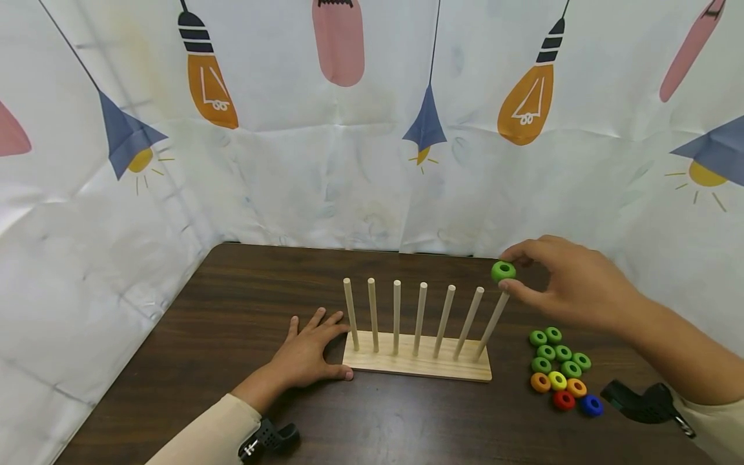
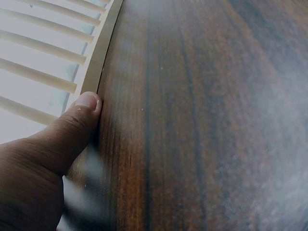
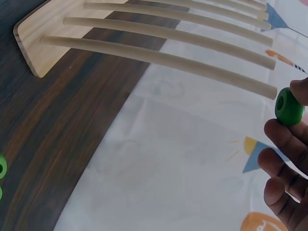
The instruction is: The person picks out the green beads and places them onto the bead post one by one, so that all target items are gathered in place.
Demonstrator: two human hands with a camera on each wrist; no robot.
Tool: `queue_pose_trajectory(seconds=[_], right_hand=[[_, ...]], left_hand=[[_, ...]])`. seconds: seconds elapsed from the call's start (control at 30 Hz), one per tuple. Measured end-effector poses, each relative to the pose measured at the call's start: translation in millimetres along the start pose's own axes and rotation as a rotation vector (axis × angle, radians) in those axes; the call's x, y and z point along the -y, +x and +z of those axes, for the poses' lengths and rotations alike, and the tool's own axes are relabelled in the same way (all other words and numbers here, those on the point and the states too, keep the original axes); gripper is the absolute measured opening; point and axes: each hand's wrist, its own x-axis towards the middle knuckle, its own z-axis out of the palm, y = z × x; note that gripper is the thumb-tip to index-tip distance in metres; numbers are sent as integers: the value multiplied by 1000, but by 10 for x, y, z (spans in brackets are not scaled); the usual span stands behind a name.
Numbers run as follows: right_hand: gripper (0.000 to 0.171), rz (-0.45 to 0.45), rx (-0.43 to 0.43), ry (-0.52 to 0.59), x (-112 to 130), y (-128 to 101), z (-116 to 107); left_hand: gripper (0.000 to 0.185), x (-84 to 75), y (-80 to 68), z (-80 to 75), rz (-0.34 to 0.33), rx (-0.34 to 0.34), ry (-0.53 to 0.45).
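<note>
Pinching the green ring point(image 1: 502, 270) at the tip of the rightmost peg point(image 1: 491, 326), your right hand point(image 1: 572, 284) sits at two o'clock from the wooden base point(image 1: 418, 363); your left hand point(image 1: 308, 352) lies flat, fingers relaxed, at nine o'clock. At the left wrist, your thumb point(image 2: 79, 115) braces the base edge. At the right wrist, the ring's hole faces the peg tip point(image 3: 269, 90); line them up squarely before sliding down.
</note>
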Motion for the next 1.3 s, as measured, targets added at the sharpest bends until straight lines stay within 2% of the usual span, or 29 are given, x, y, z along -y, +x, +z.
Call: queue_pose_trajectory(seconds=[0.5,1.3], right_hand=[[30,-3,28,39,133,76,54],[30,-80,41,87,306,220,142]], left_hand=[[87,3,-3,1,2,-10,2],[86,-14,-24,-7,5,-7,-6]])
